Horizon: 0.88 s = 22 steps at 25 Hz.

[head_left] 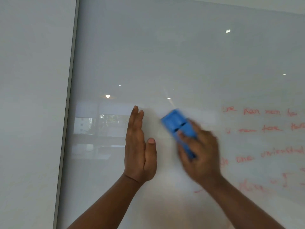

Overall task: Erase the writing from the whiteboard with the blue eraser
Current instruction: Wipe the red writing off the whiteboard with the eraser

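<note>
On glossy whiteboard, blocky blue eraser.

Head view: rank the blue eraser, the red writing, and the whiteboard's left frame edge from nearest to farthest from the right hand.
1. Blue eraser: gripped in the right hand.
2. Red writing: just to its right.
3. Whiteboard's left frame edge: far left, beyond the left hand.

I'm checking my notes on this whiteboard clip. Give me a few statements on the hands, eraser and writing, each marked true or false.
1. The right hand holds the blue eraser. True.
2. The left hand holds a marker. False: it is open, fingers straight, holding nothing.
3. The red writing lies right of the eraser. True.
4. The whiteboard is wiped clean. False: several red lines remain.
</note>
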Each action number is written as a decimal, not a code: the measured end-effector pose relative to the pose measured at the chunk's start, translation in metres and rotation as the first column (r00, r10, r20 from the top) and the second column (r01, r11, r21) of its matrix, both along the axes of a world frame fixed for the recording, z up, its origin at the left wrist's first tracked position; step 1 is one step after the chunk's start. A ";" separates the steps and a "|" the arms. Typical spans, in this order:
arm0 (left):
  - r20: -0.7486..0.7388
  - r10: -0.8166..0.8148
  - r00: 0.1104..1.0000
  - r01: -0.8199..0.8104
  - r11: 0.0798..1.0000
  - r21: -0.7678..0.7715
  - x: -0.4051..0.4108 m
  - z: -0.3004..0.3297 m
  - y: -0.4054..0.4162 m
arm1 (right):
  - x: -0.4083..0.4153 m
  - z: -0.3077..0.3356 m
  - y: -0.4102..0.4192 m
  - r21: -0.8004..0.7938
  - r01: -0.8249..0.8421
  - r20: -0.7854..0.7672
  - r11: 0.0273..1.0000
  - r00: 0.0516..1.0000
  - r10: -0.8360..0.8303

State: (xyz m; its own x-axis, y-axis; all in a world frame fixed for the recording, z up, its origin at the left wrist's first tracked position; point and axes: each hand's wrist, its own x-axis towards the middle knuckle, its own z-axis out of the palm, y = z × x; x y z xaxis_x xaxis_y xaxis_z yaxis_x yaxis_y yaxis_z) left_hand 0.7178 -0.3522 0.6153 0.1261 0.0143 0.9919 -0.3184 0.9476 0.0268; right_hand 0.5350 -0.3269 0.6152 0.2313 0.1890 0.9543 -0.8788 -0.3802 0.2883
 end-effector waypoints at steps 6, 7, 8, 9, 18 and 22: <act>0.070 0.060 0.996 -0.057 0.997 -0.043 0.001 -0.003 -0.004 | 0.025 -0.023 -0.008 -0.003 -0.065 0.069 0.998 0.995 0.065; 0.072 0.065 0.995 -0.063 0.997 -0.033 0.002 -0.003 -0.004 | 0.024 -0.041 -0.005 0.030 -0.065 -0.026 0.997 0.997 0.066; 0.076 0.064 0.995 -0.063 0.998 -0.020 0.002 -0.003 -0.004 | 0.012 -0.051 0.000 0.054 -0.051 -0.075 0.997 0.996 0.055; 0.083 0.076 0.994 -0.075 0.997 -0.017 0.002 -0.003 -0.003 | -0.005 -0.051 0.005 0.048 -0.037 -0.065 0.998 0.997 0.040; 0.349 0.236 0.907 -0.220 0.972 -0.085 -0.033 -0.051 0.006 | -0.024 -0.097 0.006 0.024 0.040 0.068 0.999 0.997 -0.041; 0.306 0.205 0.930 -0.191 0.979 -0.075 -0.037 -0.057 0.004 | -0.062 -0.072 0.012 -0.035 -0.002 0.356 0.999 0.934 0.015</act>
State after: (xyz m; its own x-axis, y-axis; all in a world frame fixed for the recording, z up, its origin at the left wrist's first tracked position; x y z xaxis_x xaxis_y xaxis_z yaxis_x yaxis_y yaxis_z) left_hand 0.6807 -0.3483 0.5584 -0.1982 0.0510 0.9788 -0.4856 0.8624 -0.1433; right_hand 0.4726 -0.3147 0.5437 -0.1242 0.2230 0.9669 -0.9231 -0.3834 -0.0301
